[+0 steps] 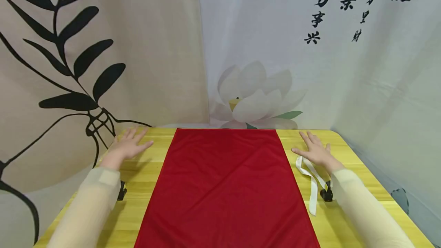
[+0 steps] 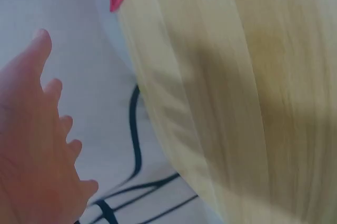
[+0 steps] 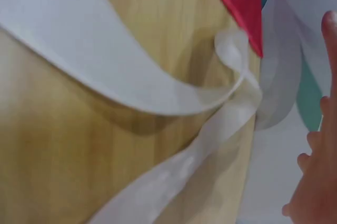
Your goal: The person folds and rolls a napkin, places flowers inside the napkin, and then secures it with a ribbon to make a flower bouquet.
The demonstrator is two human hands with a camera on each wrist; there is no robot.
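I am holding both hands out over the bench, palms down, fingers stretched out and spread. Between them the red cloth is lying flat, its far edge running along the bench's far edge at 12 o'clock and its near part passing out of sight at 6 o'clock. A faint crease is slanting across it.

Taking the cloth as the clock's centre, my left hand is hovering at 10 o'clock, its thumb pointing towards the cloth and its shadow falling on the wood. My right hand is hovering at 2 o'clock, its thumb also pointing inwards. Just beneath it, at 3 o'clock, a white ribbon is lying in a loose loop beside the cloth; in the right wrist view it is twisting over itself, apart from my fingers. That view is also showing a corner of the cloth at 1 o'clock.

I am wearing cream sleeves, and a small black device is showing below my right wrist. Beyond the bench, a pale backdrop is hanging, with a lotus print at 12 o'clock.
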